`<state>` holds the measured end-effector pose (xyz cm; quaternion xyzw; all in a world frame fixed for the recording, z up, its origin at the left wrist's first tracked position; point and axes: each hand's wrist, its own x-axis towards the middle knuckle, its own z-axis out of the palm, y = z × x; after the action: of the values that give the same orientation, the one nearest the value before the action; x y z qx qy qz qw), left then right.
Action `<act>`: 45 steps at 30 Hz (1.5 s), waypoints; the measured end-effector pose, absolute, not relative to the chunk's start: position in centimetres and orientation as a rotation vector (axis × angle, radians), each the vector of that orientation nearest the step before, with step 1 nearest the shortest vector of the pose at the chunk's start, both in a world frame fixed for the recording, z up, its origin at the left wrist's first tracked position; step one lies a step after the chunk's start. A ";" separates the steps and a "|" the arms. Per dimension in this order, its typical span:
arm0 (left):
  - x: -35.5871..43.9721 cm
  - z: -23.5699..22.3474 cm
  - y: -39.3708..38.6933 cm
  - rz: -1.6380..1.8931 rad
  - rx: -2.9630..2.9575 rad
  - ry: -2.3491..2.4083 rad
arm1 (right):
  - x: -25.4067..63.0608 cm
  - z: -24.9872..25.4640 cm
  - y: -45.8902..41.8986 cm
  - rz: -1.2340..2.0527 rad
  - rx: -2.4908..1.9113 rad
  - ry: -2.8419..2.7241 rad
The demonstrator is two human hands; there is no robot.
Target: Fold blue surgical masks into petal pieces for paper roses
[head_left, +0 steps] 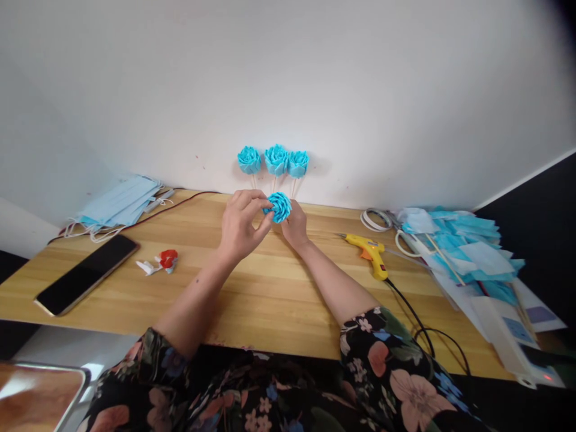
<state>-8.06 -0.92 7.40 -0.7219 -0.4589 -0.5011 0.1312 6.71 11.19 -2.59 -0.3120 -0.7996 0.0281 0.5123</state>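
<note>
My left hand (242, 221) has its fingers pinched on the left edge of the round turquoise paper-like flower (281, 207); right hand (295, 227) just below-right, can't tell its grip.

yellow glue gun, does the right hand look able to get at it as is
Probably yes: the yellow glue gun lies to the right of the right hand, with bare tabletop between them. That hand seems to hold the blue flower, though, so would likely need freeing first.
</note>
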 end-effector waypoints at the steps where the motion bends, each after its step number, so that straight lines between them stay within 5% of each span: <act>1: -8.0 7.3 -0.9 -1.417 -2.075 -1.347 | 6.7 -2.6 11.3 0.053 -0.740 -1.910; 24: -8.1 6.7 -0.2 -1.304 -1.970 -1.501 | 6.9 -2.1 11.0 -0.041 -0.797 -1.936; 34: -9.2 7.3 0.0 -2.338 -2.016 -1.652 | 7.1 -3.3 12.2 0.001 -0.903 -1.962; 37: -9.8 7.9 -1.2 -2.147 -2.032 -1.710 | 7.2 -3.7 12.7 0.028 -0.930 -1.967; 45: -12.8 3.6 -7.3 -0.934 -2.639 -1.522 | 6.8 -4.1 13.4 0.095 -0.949 -1.943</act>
<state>-12.83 -7.25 3.61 -0.8281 -0.4774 -0.2931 -0.0225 6.80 13.36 -4.11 -0.3873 -0.7925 0.0389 0.4694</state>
